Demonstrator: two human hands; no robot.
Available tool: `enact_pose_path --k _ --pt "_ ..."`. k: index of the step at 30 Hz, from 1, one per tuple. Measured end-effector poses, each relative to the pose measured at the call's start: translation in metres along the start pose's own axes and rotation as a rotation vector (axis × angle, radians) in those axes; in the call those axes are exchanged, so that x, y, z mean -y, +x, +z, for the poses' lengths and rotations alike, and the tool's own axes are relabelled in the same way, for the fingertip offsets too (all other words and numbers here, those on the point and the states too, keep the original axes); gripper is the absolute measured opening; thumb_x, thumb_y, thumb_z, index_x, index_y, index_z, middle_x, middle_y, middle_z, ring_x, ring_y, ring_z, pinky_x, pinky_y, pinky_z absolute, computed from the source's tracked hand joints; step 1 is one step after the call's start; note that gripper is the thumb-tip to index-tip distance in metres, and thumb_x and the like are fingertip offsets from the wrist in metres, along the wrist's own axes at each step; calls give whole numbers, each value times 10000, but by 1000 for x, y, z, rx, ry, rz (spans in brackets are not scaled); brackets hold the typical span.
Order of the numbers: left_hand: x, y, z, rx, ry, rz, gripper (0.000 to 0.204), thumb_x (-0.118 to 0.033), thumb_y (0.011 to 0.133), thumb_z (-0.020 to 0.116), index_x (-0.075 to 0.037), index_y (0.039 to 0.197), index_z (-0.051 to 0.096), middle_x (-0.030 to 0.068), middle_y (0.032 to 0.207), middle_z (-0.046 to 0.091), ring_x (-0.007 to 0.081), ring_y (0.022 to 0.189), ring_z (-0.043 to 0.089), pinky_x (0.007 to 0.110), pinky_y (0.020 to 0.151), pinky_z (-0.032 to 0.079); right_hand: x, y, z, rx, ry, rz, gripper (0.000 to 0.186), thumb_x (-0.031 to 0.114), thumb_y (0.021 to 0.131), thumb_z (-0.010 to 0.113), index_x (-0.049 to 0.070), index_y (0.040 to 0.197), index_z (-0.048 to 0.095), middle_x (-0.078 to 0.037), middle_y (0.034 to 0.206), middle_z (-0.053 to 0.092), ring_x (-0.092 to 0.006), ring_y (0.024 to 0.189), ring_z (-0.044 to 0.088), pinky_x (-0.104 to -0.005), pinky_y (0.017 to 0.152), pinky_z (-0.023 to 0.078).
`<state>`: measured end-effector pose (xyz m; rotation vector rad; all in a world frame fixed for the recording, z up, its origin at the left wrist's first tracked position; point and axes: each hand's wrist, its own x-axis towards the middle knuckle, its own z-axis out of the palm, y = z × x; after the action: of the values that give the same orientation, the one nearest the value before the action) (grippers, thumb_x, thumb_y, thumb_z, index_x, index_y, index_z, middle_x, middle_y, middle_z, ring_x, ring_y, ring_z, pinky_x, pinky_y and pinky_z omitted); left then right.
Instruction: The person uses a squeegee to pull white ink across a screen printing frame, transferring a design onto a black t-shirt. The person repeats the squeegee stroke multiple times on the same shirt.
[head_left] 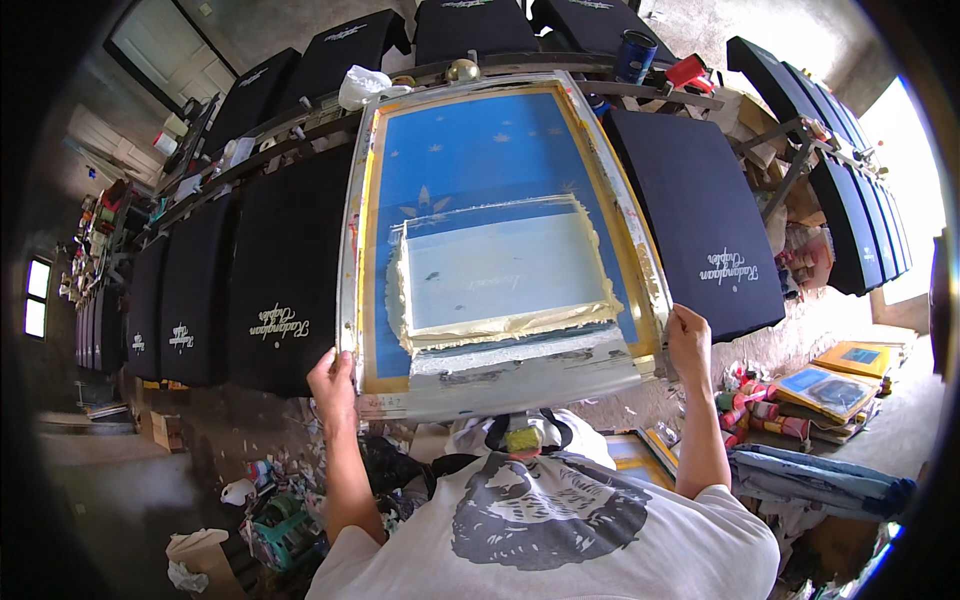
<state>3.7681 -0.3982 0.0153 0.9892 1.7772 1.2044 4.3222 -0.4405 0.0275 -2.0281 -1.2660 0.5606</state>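
My left hand grips the left side rail of a large screen printing frame near its lower corner, and my right hand holds the opposite rail. The frame has blue mesh with faint leaf shapes and yellowed edges. A pale rectangle with ragged cream borders covers its lower middle, above a smeared grey band along the near end. Black printed garments on boards lie beside the frame on both sides.
More black garments line racks behind. A blue can, red containers and a white bag sit on the rail. Clutter covers the lower left floor; stacked screens and folded blue cloth lie at lower right.
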Motion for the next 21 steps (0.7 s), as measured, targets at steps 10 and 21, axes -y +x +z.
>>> enact_pose_path --k 10,21 --pt "14 -24 -27 -185 -59 -87 295 -24 995 625 126 1248 640 99 1056 722 109 872 653 267 767 522 19 -3 23 28 70 -3 230 119 1002 559 -35 1101 699 -56 687 570 -84 663 489 -292 615 432" --pt "43 -21 11 -159 -140 -112 386 -12 973 662 151 1312 577 137 1075 714 157 886 671 274 789 535 -43 -19 21 -12 356 168 410 279 1067 536 -100 988 669 -31 771 654 -107 709 518 -321 662 456"
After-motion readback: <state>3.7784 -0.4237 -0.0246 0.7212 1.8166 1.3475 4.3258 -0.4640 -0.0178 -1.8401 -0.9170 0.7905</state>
